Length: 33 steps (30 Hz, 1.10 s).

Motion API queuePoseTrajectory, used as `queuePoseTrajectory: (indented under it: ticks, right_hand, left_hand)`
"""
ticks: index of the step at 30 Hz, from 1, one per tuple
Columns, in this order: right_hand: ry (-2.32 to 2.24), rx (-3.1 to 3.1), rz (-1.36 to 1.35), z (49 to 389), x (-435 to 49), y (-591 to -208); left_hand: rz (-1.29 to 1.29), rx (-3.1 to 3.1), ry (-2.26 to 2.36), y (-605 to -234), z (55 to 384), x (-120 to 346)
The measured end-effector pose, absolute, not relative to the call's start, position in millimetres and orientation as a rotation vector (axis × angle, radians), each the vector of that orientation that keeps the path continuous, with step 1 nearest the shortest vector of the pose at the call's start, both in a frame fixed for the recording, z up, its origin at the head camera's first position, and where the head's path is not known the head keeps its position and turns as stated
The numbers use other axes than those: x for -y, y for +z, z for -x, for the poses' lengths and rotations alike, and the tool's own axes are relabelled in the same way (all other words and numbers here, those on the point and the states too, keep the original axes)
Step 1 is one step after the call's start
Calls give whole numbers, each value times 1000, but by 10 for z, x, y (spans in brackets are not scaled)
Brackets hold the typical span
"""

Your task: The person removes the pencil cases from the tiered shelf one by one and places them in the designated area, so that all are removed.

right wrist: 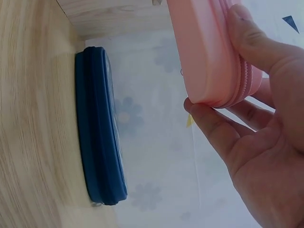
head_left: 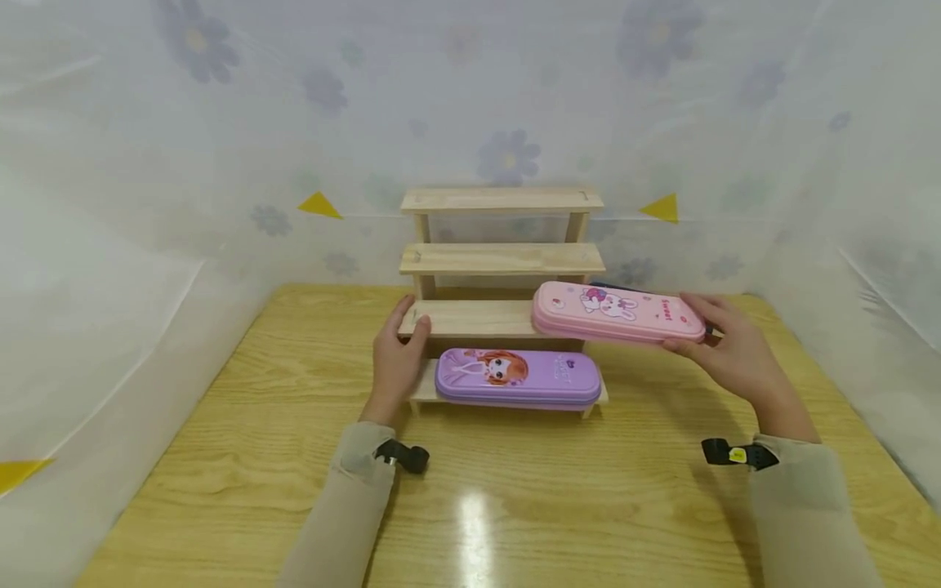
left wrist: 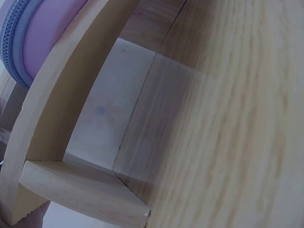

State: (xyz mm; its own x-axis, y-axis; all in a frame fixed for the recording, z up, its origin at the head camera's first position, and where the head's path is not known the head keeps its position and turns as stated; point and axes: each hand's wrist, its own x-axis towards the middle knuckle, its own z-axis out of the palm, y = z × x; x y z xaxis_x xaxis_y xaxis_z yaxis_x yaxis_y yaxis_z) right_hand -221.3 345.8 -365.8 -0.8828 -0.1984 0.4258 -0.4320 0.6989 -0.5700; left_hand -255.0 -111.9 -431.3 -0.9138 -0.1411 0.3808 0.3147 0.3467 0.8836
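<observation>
"Two hands in view; what has each one got?"

"My right hand (head_left: 738,351) holds the pink case (head_left: 616,313) by its right end, thumb on the near side, fingers on the far side. It's a narrow grip, only as wide as the case."

"And the other?"

"My left hand (head_left: 399,351) grips the stand (head_left: 502,258) by the left end of its second board (head_left: 470,317), counting from the bottom. The thumb lies along the top."

"Where exactly is the pink case, then?"

"Rabbit side up, slightly slanted. Its left end is over the right part of that second board, and its right end juts out past it, above the table (head_left: 279,490). I can't tell whether its underside touches the board."

"What's below it?"

"The purple case (head_left: 518,378), lying lengthwise on the lowest board (head_left: 425,385), the red-haired figure facing up."

"And the dark edge beyond?"

"That's the blue case (right wrist: 99,128), on the table. The pink one hides most of it in the head view; my right wrist view shows it better."

"Behind all that?"

"A pale flowered sheet (head_left: 426,98), with yellow triangles (head_left: 319,204) on it."
</observation>
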Motion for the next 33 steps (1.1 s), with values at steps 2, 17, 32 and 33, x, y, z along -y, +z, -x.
queuePoseTrajectory:
  ticks: [2,17,32,33]
  right_hand:
    - [1018,2588,-481,2215,-3488,-3657]
    - [1115,2617,-398,2184,-3727,-3670]
    - [1048,2645,-289,2082,-4044,-3704]
    - [1046,2646,-280,2075,-4054,-3698]
  left_hand:
    - [154,2219,-1584,-4305,2557,1134]
    - [160,2221,-1586,-4275,2560,1153]
    - [168,2213,-1605,-4310,2539,1112]
    - [165,2213,-1609,-4305,2535,1111]
